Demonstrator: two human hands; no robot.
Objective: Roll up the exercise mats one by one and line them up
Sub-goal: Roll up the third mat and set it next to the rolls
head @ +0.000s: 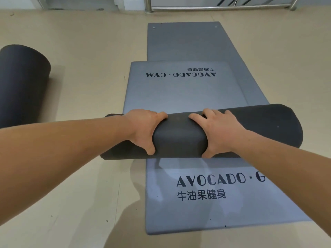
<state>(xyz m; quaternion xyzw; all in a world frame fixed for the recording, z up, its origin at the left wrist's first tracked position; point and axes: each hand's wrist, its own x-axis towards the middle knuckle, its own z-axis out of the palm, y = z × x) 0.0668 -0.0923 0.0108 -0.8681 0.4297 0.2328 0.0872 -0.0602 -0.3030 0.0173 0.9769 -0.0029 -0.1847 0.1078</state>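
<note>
A grey exercise mat is partly rolled into a dark roll [259, 129] lying crosswise in the middle of the view. Its unrolled end [179, 90], printed AVOCADO GYM upside down, stretches away from the roll. My left hand [145, 129] and my right hand [216, 131] both grip the roll from above, fingers over the far side, thumbs on the near side. Under it lies a second flat grey mat [188, 208] with the same print, running from near me to the far wall. A finished dark rolled mat [21, 83] rests at the left edge.
Beige floor [80, 59] surrounds the mats. A metal railing [215, 8] and a white wall base stand at the far end, just past the flat mat's end.
</note>
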